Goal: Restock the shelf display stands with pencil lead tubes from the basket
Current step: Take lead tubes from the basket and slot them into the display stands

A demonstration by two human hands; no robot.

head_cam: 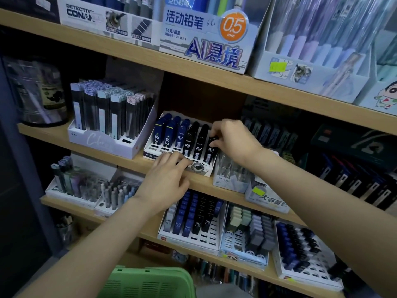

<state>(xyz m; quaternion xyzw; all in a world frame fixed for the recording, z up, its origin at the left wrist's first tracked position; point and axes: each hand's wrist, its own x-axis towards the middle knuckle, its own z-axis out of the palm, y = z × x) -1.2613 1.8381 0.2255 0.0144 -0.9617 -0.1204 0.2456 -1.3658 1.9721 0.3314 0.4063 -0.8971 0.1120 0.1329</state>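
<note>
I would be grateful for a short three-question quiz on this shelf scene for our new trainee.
1. Multiple choice: in which column of the display stand is the lead tube that the right hand pinches? A) far left B) middle C) far right
2. True or false: the left hand is lifting a tube out of the green basket.
3. Fill in: the pinched lead tube is ___ in colour.

Key: 1 C; 2 false, it rests on the stand's front edge; 3 black.
</note>
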